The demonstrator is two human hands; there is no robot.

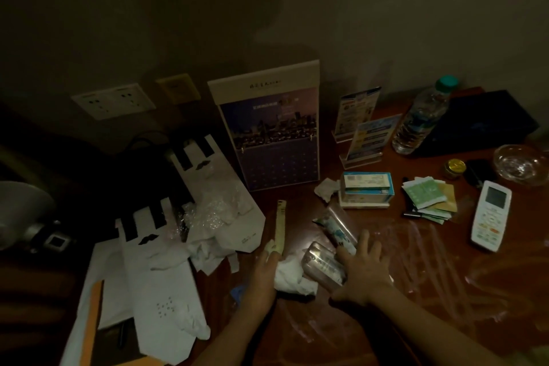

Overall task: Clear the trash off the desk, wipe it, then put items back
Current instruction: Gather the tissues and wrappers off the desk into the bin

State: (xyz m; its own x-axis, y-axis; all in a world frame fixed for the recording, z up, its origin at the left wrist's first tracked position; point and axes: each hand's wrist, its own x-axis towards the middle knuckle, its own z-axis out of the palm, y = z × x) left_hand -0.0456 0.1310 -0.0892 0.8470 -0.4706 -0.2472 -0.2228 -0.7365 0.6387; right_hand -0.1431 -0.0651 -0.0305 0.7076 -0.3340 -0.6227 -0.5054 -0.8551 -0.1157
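Gathering trash now at the front middle of the tabletop (pixel 445 285): the tissue wad (pixel 292 275) lies between both hands, touching a clear packet (pixel 322 266). The right hand (pixel 367 266) is spread wide and flat, fingers straight, pressing on that packet. The left hand (pixel 266 266) pinches a yellow strip (pixel 280 223) along with a pale scrap. Here's the worry: wet streaks shine just right of the packet, so slick plastic may skate out from under a flat palm instead of coming along. If it slides right, it heads for the sachets (pixel 427 197) and remote (pixel 491 217), keepers that shouldn't get damp. The left hand is already loaded, so reaching for the wad could drop the strip. In light this dim, trash and keepers could easily get mixed up.
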